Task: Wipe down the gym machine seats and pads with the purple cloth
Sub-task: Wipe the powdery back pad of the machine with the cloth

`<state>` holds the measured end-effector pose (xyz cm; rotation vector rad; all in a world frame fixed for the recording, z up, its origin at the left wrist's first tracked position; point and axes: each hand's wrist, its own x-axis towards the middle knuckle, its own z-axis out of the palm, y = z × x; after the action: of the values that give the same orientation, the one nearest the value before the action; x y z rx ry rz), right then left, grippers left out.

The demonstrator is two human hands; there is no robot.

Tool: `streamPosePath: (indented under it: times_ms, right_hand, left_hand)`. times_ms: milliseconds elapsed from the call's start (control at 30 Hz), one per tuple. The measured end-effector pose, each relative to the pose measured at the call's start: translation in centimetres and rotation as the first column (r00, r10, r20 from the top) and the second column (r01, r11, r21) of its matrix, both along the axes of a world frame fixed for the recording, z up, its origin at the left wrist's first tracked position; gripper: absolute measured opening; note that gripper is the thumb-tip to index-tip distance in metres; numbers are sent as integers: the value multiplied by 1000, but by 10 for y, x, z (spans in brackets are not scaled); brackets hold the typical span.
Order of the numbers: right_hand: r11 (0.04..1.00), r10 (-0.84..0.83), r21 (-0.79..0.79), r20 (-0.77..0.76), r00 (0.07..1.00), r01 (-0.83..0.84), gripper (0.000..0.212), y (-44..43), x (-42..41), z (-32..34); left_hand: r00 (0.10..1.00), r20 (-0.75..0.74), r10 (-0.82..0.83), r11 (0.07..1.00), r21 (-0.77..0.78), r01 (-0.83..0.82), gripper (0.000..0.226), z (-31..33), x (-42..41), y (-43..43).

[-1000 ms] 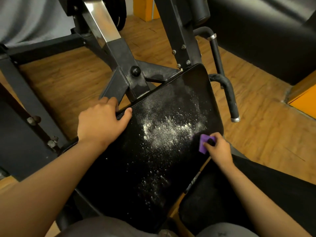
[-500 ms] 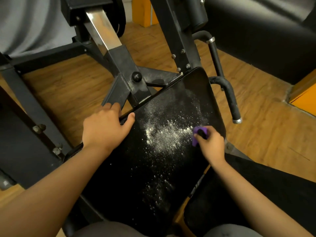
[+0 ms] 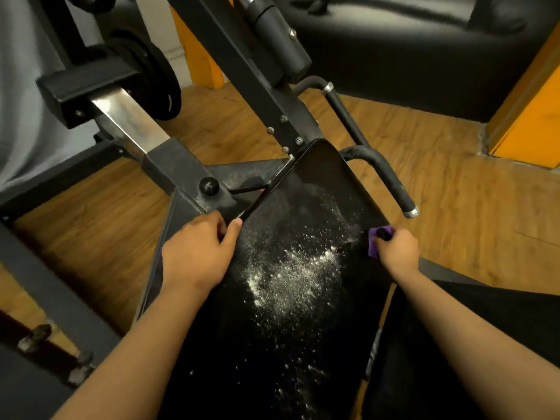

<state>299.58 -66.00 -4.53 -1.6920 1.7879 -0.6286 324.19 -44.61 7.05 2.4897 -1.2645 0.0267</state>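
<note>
A black padded machine seat [image 3: 315,177] slopes away from me, with white powder [image 3: 291,271] scattered over its middle. My right hand [image 3: 397,248] grips the small purple cloth [image 3: 374,244] and presses it on the seat's right edge, just right of the powder. My left hand [image 3: 197,250] rests over the seat's left edge, fingers curled around the rim.
The black steel machine frame [image 3: 178,168] with a round knob [image 3: 208,186] rises to the left. A padded handle bar [image 3: 391,183] juts out beside the seat's right edge. Weight plates [image 3: 151,77] hang at the back left. Black upholstery [image 3: 409,40] lies behind, wooden floor [image 3: 469,207] all around.
My right hand with the cloth has swept left into the powder and come back to the seat's right edge, higher up. The left hand keeps its hold. The view has tilted up.
</note>
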Motion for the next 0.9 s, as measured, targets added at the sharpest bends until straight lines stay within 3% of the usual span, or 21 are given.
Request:
streamPosePath:
  times_ms: [167,367,467,567,667,767,900]
  right_hand:
    - [974,172,-169,97,980,-154,15,44,30,24]
    - [852,502,-242,127,856,-464,16,84,19,28]
    - [874,448,-216,13,894,-435,20,63,5,20]
    - [965,252,-66,-14,968,-252,12,28,-3,20]
    - [990,132,46,-42,990,-130,9,9,-5,19]
    - [988,156,-11,-1,988,-156,8,12,13,28]
    - [938,328,-143,64,942,-317,10,40,49,60]
  left_hand:
    - [999,34,-15,1000,-24,15,41,0,-3,0]
    - [996,83,11,999,-52,-7,45,-1,-5,0]
    - [996,85,9,999,-39,-6,49,-1,-6,1]
    - [996,91,12,999,-43,-8,50,-1,-5,0]
    - [996,92,8,998,-60,-3,48,-2,-4,1]
    - [996,92,-5,996,-91,13,47,-3,-4,1]
    - [994,113,-7,996,-91,18,47,-4,-4,0]
